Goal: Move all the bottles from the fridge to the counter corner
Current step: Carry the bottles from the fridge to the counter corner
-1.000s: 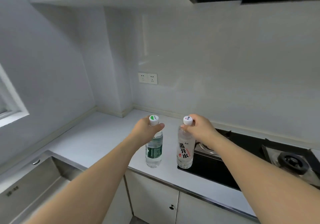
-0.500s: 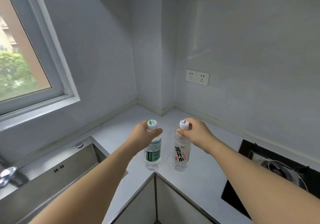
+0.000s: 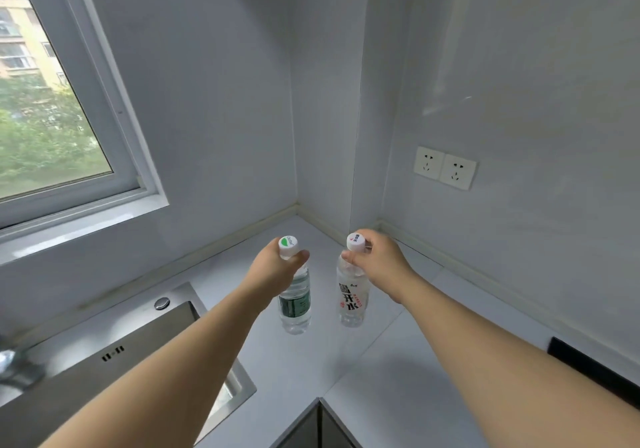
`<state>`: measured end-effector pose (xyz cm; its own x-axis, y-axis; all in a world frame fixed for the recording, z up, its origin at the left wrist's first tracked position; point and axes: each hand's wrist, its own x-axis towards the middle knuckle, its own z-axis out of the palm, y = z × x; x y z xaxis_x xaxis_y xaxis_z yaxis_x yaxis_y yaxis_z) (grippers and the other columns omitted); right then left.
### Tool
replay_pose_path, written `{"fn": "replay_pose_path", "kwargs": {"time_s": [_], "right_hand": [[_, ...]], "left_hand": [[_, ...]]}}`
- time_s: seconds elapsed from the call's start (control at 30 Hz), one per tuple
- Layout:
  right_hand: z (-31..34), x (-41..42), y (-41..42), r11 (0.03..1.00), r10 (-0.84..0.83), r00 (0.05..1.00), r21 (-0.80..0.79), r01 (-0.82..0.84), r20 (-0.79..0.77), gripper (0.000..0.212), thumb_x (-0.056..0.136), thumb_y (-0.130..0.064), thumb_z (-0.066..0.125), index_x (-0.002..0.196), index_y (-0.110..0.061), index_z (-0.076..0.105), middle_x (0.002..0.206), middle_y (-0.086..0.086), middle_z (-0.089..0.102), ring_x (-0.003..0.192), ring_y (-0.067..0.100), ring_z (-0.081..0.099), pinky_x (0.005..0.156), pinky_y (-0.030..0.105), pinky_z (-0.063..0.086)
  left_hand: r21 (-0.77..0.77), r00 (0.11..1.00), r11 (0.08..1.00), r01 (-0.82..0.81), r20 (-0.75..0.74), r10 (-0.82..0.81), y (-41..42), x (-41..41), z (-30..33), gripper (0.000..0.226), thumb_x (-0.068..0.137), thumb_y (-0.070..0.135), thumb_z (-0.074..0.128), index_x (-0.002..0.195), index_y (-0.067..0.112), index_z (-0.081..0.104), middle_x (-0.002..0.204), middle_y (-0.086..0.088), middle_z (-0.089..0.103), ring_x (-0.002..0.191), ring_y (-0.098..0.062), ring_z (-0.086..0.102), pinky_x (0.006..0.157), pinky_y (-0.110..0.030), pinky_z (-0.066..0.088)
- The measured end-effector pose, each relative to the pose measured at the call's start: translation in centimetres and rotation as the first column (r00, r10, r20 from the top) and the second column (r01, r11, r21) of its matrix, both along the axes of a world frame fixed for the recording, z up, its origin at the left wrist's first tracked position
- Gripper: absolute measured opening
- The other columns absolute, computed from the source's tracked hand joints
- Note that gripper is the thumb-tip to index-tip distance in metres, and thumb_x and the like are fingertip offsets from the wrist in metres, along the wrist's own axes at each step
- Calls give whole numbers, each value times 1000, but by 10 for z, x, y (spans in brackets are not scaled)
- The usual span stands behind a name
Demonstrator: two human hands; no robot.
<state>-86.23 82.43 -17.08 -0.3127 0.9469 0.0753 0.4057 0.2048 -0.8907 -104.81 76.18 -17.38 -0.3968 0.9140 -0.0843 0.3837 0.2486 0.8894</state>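
Two water bottles held above the counter corner.
At 8 o'clock the steel sink (image 3: 114, 354); centre, the left hand (image 3: 277, 271) grips the green-label bottle (image 3: 295, 304) by its neck; at its 3 o'clock the right hand (image 3: 379, 260) pinches the white-label bottle (image 3: 351, 300) under the cap. Both hold clear water.

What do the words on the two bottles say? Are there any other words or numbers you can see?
"喝开水": large black characters down the white label of the right bottle, gripped by the right hand.
Its cap has small print, too small to read.
The left bottle, gripped by the left hand, has a green label, too blurred to read.
Its green-and-white cap carries a word, too small to read surely.
The sink has marks, unreadable.
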Motion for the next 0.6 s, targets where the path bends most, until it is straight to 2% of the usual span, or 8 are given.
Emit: {"fn": "replay_pose_path", "kwargs": {"time_s": [0.2, 0.4, 0.6], "right_hand": [[-15, -33, 55, 998, 45, 999, -46, -45, 2, 13, 87, -16, 68, 96, -14, 60, 85, -3, 54, 79, 12, 49, 60, 15, 40], [-26, -78, 115, 995, 77, 996, -61, -74, 47, 14, 85, -17, 69, 90, -10, 58, 80, -4, 53, 78, 15, 46, 69, 27, 38], [-36, -122, 173, 995, 51, 998, -92, -47, 40, 15, 88, -18, 66, 98, -22, 56, 93, -4, 56, 86, 13, 49, 67, 20, 39]], "left_hand": [[-12, 1000, 1000, 0, 27, 0, 52, -44, -6, 15, 89, 31, 65, 95, 20, 57, 83, 4, 61, 67, -10, 51, 56, -26, 39], [-15, 999, 999, 47, 7, -47, 113, -89, -6, 16, 87, 26, 68, 99, 19, 59, 80, 6, 61, 69, -8, 54, 55, -24, 39], [-3, 999, 999, 51, 14, -51, 162, -132, -23, 11, 86, 22, 69, 90, 21, 59, 80, 5, 63, 74, -13, 58, 61, -24, 42]]}}
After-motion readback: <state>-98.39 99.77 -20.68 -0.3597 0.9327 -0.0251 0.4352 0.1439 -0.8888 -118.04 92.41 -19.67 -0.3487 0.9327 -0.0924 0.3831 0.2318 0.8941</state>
